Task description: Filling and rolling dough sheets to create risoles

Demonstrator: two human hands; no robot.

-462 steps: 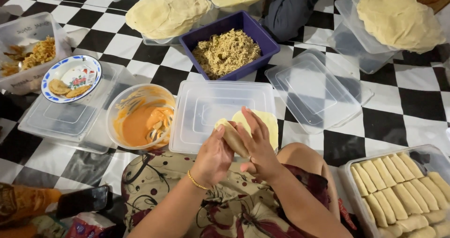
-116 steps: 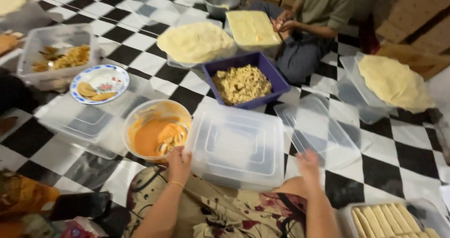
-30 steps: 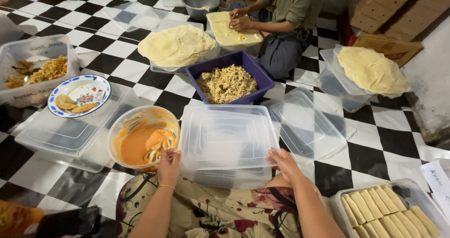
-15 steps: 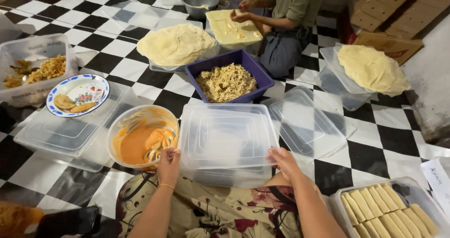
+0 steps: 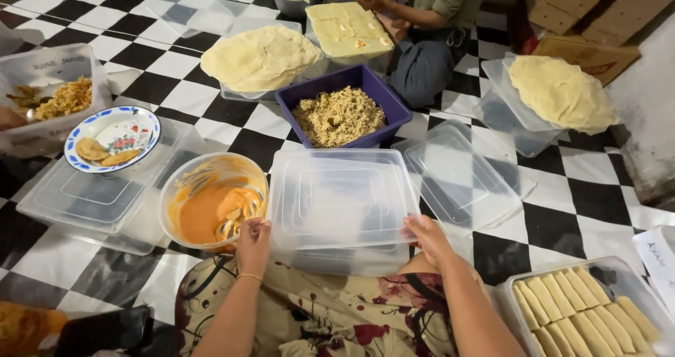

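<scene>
Clear lidded container (image 5: pixel 343 206), just right of orange batter bowl (image 5: pixel 211 201), being gripped at near corners by left hand (image 5: pixel 253 239) and right hand (image 5: pixel 426 236); judged light, slick, flexing; corners best hold.

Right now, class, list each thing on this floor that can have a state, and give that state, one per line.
Clear lidded box: lid on, both hands at its near edge.
Left hand: fingers on the box's left corner.
Right hand: fingers on the right corner.
Orange sauce bowl: uncovered, partly full.
Purple tub: open, holding filling.
Roll tray: open, packed with rolls.
Spare lid: lying loose, off any box.
</scene>
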